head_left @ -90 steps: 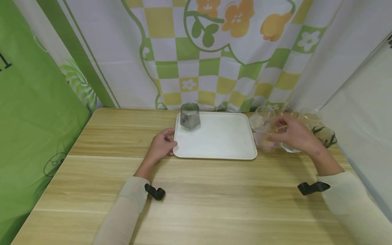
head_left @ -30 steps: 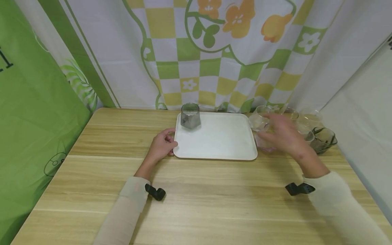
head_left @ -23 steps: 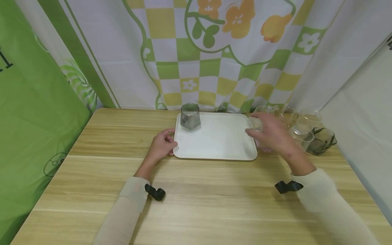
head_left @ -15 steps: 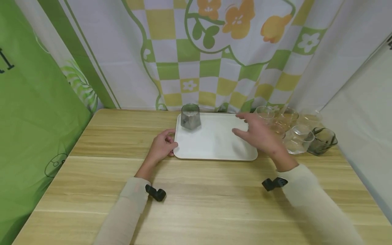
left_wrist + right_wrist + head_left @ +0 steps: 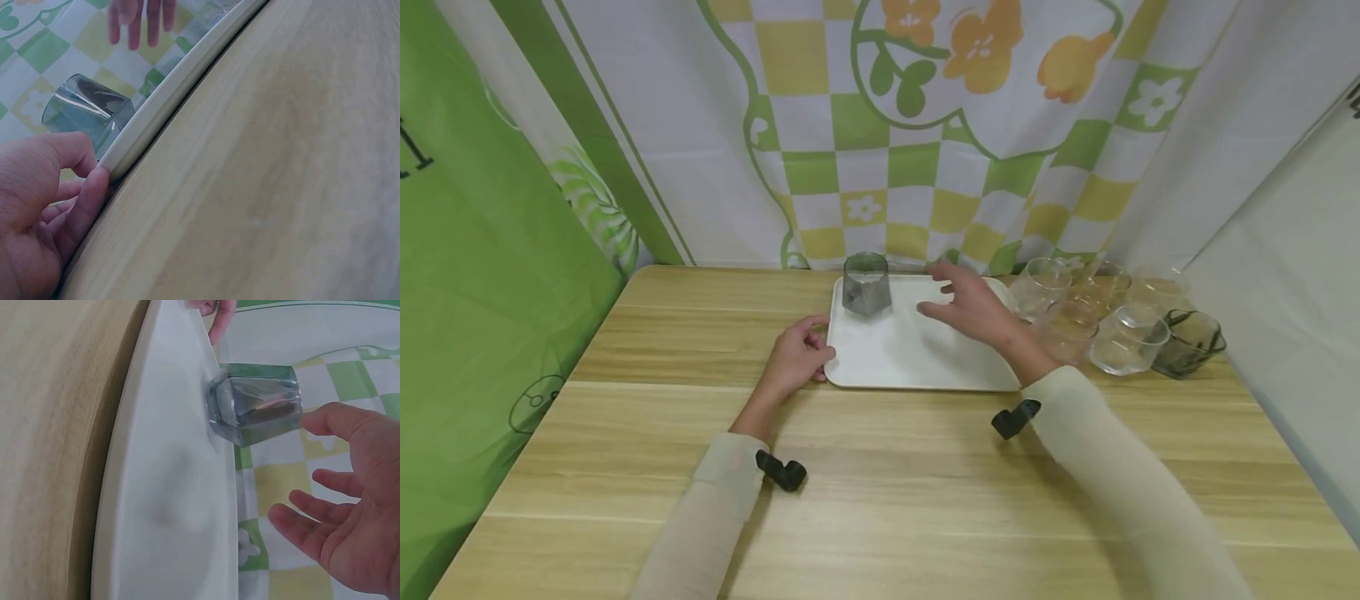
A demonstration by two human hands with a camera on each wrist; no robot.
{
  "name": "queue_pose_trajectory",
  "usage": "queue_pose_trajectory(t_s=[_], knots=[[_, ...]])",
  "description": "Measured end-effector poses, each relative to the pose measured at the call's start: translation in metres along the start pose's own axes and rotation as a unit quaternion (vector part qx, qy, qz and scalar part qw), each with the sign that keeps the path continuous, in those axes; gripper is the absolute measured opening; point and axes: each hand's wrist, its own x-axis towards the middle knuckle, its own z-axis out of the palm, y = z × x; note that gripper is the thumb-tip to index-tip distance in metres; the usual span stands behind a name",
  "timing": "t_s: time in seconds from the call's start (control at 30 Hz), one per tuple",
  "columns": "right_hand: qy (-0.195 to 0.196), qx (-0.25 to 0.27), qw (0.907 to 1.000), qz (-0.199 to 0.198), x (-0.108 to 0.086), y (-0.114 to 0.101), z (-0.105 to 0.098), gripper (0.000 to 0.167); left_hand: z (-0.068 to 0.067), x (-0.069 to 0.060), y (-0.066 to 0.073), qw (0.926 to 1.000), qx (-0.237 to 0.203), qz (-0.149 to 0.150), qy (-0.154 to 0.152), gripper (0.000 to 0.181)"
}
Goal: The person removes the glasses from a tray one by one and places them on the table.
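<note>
A white rectangular tray [image 5: 925, 358] lies on the wooden table, with a smoky grey faceted glass [image 5: 867, 287] standing upright at its far left corner. My left hand [image 5: 797, 352] holds the tray's left edge, its fingertips against the rim [image 5: 140, 122] in the left wrist view. Above the tray, to the right of the grey glass, my right hand [image 5: 973, 310] hovers with thumb and fingers spread and nothing between them. In the right wrist view the thumb of the right hand [image 5: 362, 512] appears close to the grey glass [image 5: 256, 403]; I cannot tell whether they touch.
Several glasses crowd the table right of the tray: a clear one [image 5: 1041, 287], a pinkish one [image 5: 1067, 333], an amber one [image 5: 1105, 287], another clear one [image 5: 1127, 342] and a dark grey one [image 5: 1187, 343]. A patterned curtain [image 5: 910, 167] hangs behind the table.
My right hand has left the glasses on the right and moved leftward over the tray, coming near the grey glass with nothing in it. The left hand keeps its place on the tray.
</note>
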Motion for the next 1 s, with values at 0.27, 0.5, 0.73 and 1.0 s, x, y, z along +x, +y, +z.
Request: queue_pose_trajectory(t_s=[0.27, 0.5, 0.73, 1.0], knots=[[0.008, 0.023, 0.9996, -0.016, 0.025, -0.008, 0.018, 0.071, 0.0, 0.002, 0.001, 1.0, 0.004, -0.006, 0.0, 0.057], [0.024, 0.031, 0.9991, -0.013, 0.042, -0.012, 0.033, 0.084, -0.001, 0.002, 0.002, 1.0, 0.002, -0.004, -0.001, 0.058], [0.024, 0.048, 0.9982, -0.026, 0.052, -0.015, 0.046, 0.091, -0.001, 0.002, 0.002, 1.0, 0.006, -0.003, -0.002, 0.058], [0.028, 0.023, 0.999, -0.025, 0.059, -0.017, 0.056, 0.093, 0.0, 0.001, -0.001, 1.0, 0.004, -0.008, -0.001, 0.059]])
